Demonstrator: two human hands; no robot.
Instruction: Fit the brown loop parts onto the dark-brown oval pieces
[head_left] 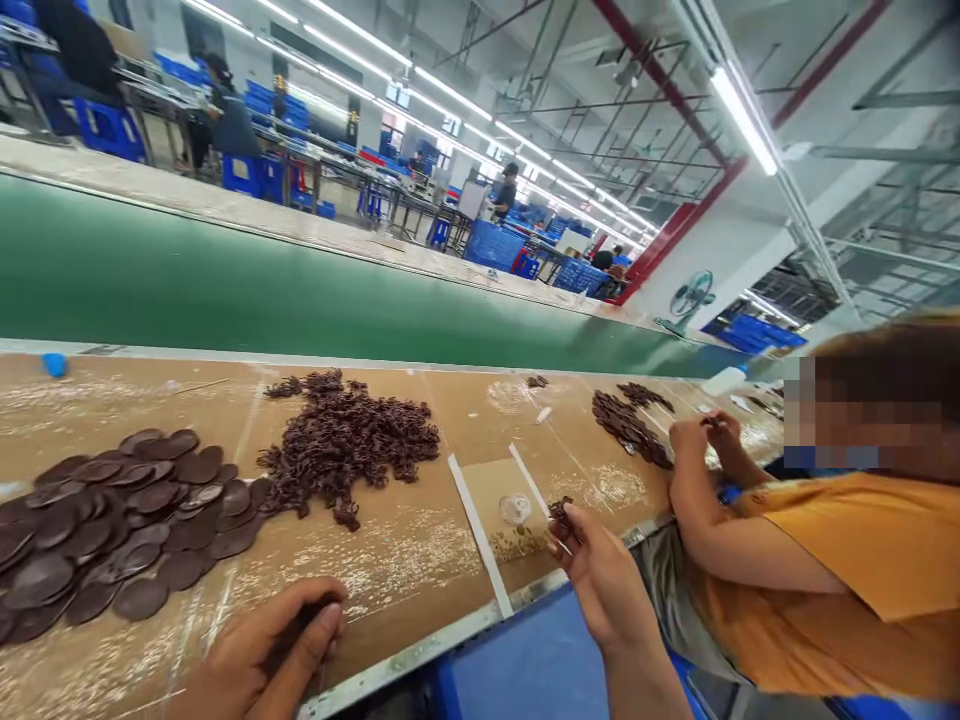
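Observation:
My left hand (281, 640) is closed near the table's front edge, thumb against fingers. Something dark brown shows between them, mostly hidden, and I cannot make out its kind. Farther right, my right hand (600, 570) pinches a small dark brown piece with curly, leg-like strands (559, 510), raised above the table edge. A heap of similar curly brown pieces (360, 430) lies ahead, between the hands. To the left spreads a pile of flat, round dark brown discs (142, 510). Just beyond my right hand, a small clear round dish (515, 509) rests on the table between two white tape strips.
Brown board covers the table (405, 590), with a green conveyor belt (300, 295) behind it. At right sits a co-worker in an orange top (847, 570), handling a small dark piece near another brown pile (630, 428). A blue bin (532, 660) stands below the front edge.

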